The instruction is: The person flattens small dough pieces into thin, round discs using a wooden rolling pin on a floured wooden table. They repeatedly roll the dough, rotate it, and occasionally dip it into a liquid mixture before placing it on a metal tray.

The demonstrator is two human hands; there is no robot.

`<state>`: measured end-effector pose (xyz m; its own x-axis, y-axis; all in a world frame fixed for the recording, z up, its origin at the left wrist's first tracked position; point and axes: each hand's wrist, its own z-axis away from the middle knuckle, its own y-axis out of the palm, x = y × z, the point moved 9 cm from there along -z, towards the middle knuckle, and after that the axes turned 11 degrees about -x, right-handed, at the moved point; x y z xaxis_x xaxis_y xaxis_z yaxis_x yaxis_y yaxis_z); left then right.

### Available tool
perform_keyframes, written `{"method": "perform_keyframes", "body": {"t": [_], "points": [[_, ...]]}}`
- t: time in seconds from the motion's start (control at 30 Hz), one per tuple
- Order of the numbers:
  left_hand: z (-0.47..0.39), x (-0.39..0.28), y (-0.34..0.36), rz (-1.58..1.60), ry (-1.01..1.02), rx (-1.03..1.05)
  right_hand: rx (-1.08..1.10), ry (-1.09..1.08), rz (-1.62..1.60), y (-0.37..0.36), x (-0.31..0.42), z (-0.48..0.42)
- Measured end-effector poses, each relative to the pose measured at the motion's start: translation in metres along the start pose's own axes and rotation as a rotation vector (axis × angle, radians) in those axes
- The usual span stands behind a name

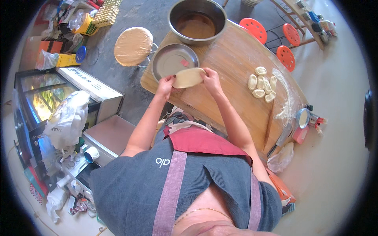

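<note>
A flat oval of pale dough (188, 78) is stretched between my two hands over the near edge of the metal tray. My left hand (166, 86) pinches its left end, and my right hand (211, 80) grips the right end. Behind the dough, the round steel tray (165, 63) holds a small pink piece (185, 62). Several small dough pieces (260, 84) with pressed hollows lie grouped on the wooden table (233, 62), to the right of my hands. Beside them rests a thin wooden rolling pin (269, 125).
A deep steel pot (197, 37) with brownish liquid stands at the table's far side. Scattered flour (286, 97), a cleaver (282, 137), a small bowl (303, 118) and a plastic bag (280, 157) lie along the right. A covered round stool (133, 46) and red stools (254, 31) surround the table.
</note>
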<state>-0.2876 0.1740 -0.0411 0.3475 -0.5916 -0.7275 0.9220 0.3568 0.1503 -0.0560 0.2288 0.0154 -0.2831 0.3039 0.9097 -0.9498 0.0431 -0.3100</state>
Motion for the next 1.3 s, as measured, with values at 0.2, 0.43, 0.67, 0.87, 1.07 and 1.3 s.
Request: {"method": "perform_keyframes", "body": {"t": [0.2,0.43,0.67,0.87,1.07,1.3], "points": [[-0.06,-0.076,-0.049,-0.342,0.331,-0.283,-0.017,-0.06,0.165,0.098,0.027,-0.084],[-0.044,-0.132,-0.026,-0.787,0.824,-0.419,-0.028,-0.221,0.445,0.118,0.029,-0.095],[-0.014,-0.113,-0.01,-1.006,1.006,-0.247,-0.245,-0.559,0.589,0.049,0.072,-0.013],[-0.021,-0.077,0.016,-1.303,1.054,-0.13,-0.244,-0.386,0.671,0.031,0.036,0.003],[-0.028,-0.076,0.03,-1.364,1.015,-0.068,-0.173,-0.146,0.587,0.024,0.013,-0.001],[-0.012,-0.106,0.022,-1.015,0.991,-0.093,-0.196,-0.228,0.52,-0.002,0.029,-0.007]]}}
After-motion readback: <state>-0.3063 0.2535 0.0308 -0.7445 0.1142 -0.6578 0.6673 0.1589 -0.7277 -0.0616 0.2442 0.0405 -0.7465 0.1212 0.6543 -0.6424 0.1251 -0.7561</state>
